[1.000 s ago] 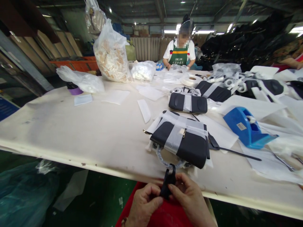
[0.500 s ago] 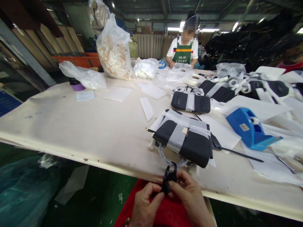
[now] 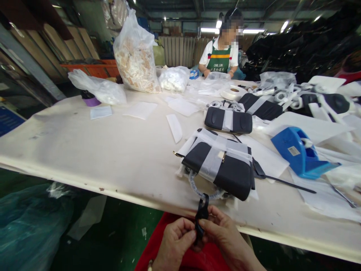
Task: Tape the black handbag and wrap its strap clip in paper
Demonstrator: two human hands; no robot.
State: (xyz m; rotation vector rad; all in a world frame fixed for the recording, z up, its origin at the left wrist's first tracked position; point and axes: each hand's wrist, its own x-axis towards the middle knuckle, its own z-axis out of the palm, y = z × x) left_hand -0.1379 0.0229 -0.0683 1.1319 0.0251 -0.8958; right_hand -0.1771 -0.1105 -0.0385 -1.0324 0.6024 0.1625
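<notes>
Two hands share one small black strap (image 3: 199,216), which sits in the grip at the near edge of the table (image 3: 113,150). Our left hand (image 3: 175,241) pinches it near its lower end with thumb and forefinger, while our right hand (image 3: 227,235) presses a thumb on it a little higher. Both are closed on the strap, though we cannot tell how firmly. Its upper end appears to loop around the wrapped handle (image 3: 194,185) just beyond the grip; the crossing is too small to be sure.

From here, we think the narrow strap could slip or twist, since only a few fingertips hold it. A hard pull toward us could drag on the handle and bring the black bag (image 3: 231,177), lying just past it, over the edge. Rubbing at the loop might also scuff or tear the handle's thin wrapping.

Farther out behind the bag lies a black case (image 3: 213,118) with a pale band around it. To the right of the grip, a long dark strap (image 3: 290,183) trails from beside the bag; an elbow catching it could disturb things there, we judge. Farther right stands the blue tape dispenser (image 3: 289,141), near loose white paper (image 3: 270,162) that a sleeve could sweep along. Well beyond the grip, across the table, a co-worker (image 3: 220,58) stands.
</notes>
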